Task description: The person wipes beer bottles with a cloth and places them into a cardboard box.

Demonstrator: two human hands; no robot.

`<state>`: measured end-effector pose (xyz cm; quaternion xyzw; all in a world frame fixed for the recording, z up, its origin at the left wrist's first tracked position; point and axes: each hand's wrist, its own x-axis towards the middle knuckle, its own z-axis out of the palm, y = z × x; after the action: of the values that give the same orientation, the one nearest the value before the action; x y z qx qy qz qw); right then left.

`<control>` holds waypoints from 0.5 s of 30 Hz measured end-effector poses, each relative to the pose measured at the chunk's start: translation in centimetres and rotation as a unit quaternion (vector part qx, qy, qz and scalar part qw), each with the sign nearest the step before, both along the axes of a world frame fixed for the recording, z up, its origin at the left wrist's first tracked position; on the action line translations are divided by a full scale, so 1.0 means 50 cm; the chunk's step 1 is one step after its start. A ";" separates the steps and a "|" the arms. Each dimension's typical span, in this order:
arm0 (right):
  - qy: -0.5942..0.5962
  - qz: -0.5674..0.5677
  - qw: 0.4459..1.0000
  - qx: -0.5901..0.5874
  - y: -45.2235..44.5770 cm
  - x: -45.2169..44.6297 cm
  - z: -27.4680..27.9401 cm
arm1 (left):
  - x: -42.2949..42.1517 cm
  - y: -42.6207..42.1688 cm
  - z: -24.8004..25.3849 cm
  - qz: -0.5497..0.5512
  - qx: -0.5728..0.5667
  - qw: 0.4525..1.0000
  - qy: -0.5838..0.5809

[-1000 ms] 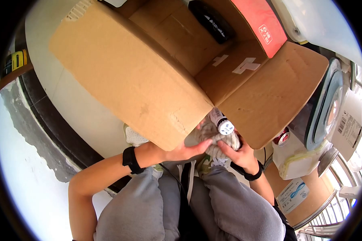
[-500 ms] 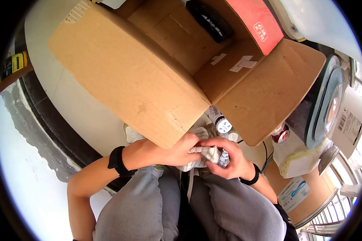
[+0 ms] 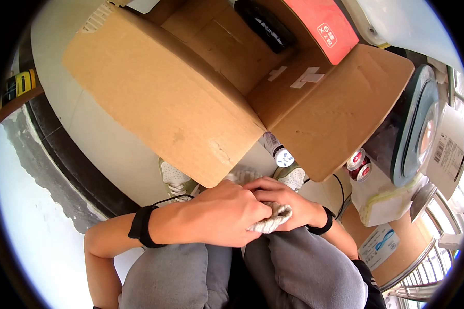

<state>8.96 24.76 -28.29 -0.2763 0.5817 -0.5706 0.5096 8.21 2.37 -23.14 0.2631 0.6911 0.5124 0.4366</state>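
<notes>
The box (image 3: 160,98) is spreading its flaps ahead, one corner crowding the left hand (image 3: 224,213); floor (image 3: 113,149) is showing beyond both flaps' edges. The capped bottle (image 3: 282,156) is standing between the flaps, the cans (image 3: 359,165) sitting rightward. Left and right hand (image 3: 288,201) are touching, clamping the cloth (image 3: 273,219) above the knees, its visible fold slanting right and forward.

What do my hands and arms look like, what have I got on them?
Your left hand and right hand are gloveless. A plain black band circles the left wrist, and a similar black strap the right. Both forearms are bare; a black sleeve shows near the right elbow.
</notes>
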 end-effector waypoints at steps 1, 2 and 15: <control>-0.006 -0.016 1.000 -0.011 -0.003 -0.002 0.006 | -0.005 -0.001 0.010 0.003 0.006 1.000 0.009; -0.012 -0.032 0.999 -0.021 -0.008 -0.007 0.015 | -0.008 -0.001 0.016 0.005 0.012 1.000 0.018; -0.196 -0.035 0.976 -0.088 0.010 -0.012 0.005 | -0.092 -0.064 0.177 0.198 -0.077 0.958 0.192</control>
<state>8.35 25.24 -28.04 -0.1826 0.4275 -0.6801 0.5669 3.60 -0.81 -14.31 0.1795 0.8374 0.4741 0.2045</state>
